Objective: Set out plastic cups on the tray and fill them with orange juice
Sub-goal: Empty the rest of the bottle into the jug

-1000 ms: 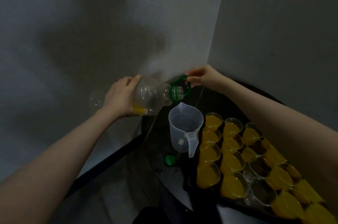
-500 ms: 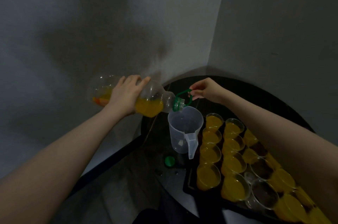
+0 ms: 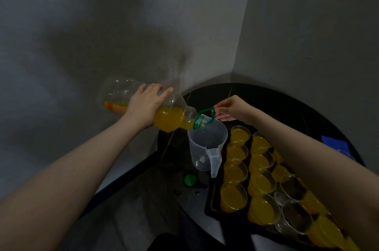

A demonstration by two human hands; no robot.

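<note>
Nearest the camera, a black tray (image 3: 211, 207) is seen at the lower right of a dark round table (image 3: 287, 97), packed with clear plastic cups (image 3: 233, 199). Most are filled with orange juice; a few toward the right, such as one empty cup (image 3: 296, 217), are seen without juice. Part of the tray is hidden under the right forearm.

Just beside the tray's left edge a green cap (image 3: 190, 180) lies on the table. Behind it a clear plastic jug (image 3: 205, 148) stands upright, its handle turned toward the camera, with little or nothing inside.

Above the jug's rim a large clear bottle (image 3: 172, 119) is held nearly on its side, neck pointing down and right, juice pooled toward the neck. Its body is wrapped by the left hand (image 3: 146, 107), fingers curled over the top. The green carry loop (image 3: 207, 114) at the neck is pinched by the right hand (image 3: 231, 108).

The bottle is judged to be light, being mostly empty, with thin walls that would buckle under a hard squeeze and a smooth surface that may slip. A broad hold round the middle, steadied at the stiff neck loop, is judged best. The cups are flimsy and tip easily, so they are best taken low on their sides.
</note>
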